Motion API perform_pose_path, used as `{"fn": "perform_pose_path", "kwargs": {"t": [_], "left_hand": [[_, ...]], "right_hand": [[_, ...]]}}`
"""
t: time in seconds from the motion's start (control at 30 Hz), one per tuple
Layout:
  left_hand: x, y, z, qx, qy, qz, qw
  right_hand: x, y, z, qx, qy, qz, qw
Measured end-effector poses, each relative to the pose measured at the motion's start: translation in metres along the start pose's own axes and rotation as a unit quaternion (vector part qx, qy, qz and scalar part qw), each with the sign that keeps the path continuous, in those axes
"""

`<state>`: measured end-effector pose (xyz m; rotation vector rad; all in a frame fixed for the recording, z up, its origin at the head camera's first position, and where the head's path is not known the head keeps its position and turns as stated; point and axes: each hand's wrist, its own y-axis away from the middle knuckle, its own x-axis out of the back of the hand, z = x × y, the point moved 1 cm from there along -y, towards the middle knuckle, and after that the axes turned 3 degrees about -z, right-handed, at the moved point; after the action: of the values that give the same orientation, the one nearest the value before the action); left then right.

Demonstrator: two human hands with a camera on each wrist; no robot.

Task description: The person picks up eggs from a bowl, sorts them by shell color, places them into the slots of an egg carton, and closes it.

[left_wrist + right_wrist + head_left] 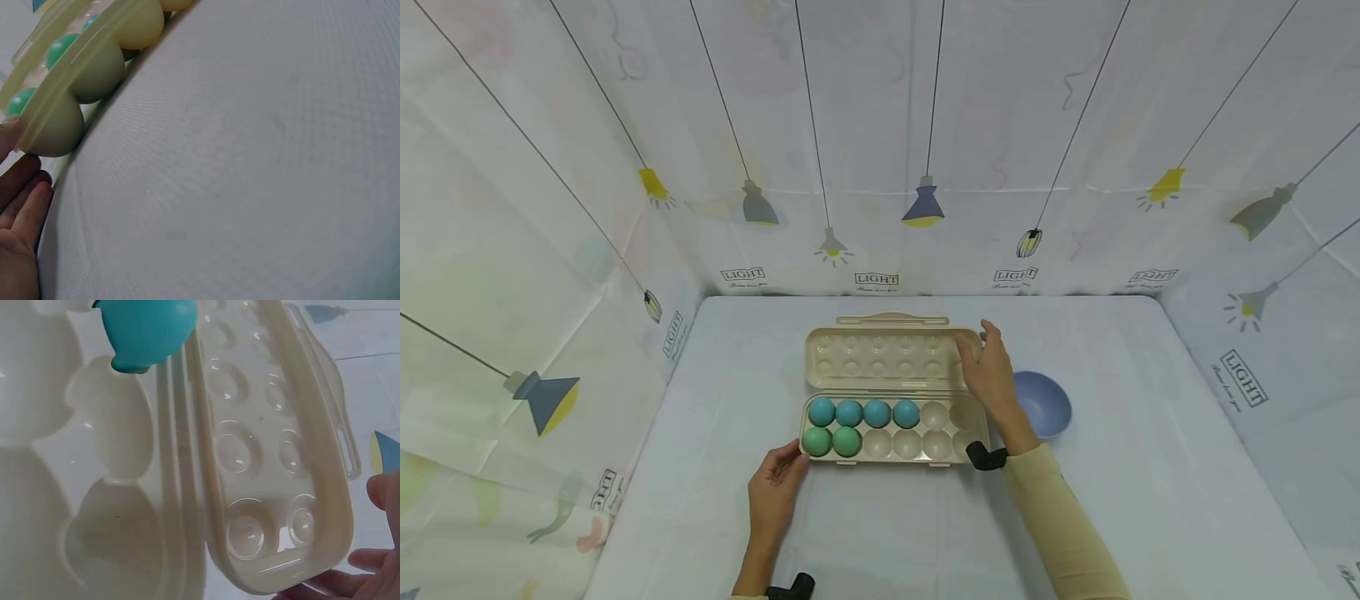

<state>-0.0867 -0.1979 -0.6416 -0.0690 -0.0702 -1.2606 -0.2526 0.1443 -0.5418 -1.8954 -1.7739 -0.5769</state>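
A cream plastic egg carton (895, 462) lies opened flat on the table, its lid (880, 382) on the far side. Several blue eggs (877, 413) fill the left of its back row, and two green eggs (847, 442) sit at the front left. The person's left hand (775, 487) pinches the carton's front left corner, with fingers (31, 215) under the rim. At the lid's right end is the right hand (991, 371). In the right wrist view its thumb stands apart from the lid while the other fingers (337, 581) reach the lid's outer edge.
A blue bowl (1043, 405) stands right of the carton, partly behind the right forearm. The white-covered table (730, 358) meets hanging sheets printed with lamps (923, 204) at the back and sides.
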Motion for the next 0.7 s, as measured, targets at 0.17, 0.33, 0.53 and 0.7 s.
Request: {"fn": "perform_pose_path", "kwargs": {"t": [0.17,0.33,0.53,0.7], "left_hand": [[0.0008,0.0005,-0.0005,-0.004,0.0,0.001,1.0],[0.0016,0.0013,-0.0008,-0.003,-0.006,0.004,1.0],[0.0004,0.0022,0.0004,-0.004,-0.01,0.004,0.9999],[-0.0001,0.0017,0.0017,-0.009,-0.017,0.001,0.9998]], "right_hand": [[-0.001,0.0006,0.0039,-0.018,-0.009,-0.025,0.9995],[-0.0021,0.0023,0.0052,-0.011,-0.022,-0.007,0.9997],[-0.0026,0.004,0.0062,-0.004,-0.037,0.007,0.9993],[-0.0027,0.005,0.0091,-0.006,-0.051,0.015,0.9986]]}}
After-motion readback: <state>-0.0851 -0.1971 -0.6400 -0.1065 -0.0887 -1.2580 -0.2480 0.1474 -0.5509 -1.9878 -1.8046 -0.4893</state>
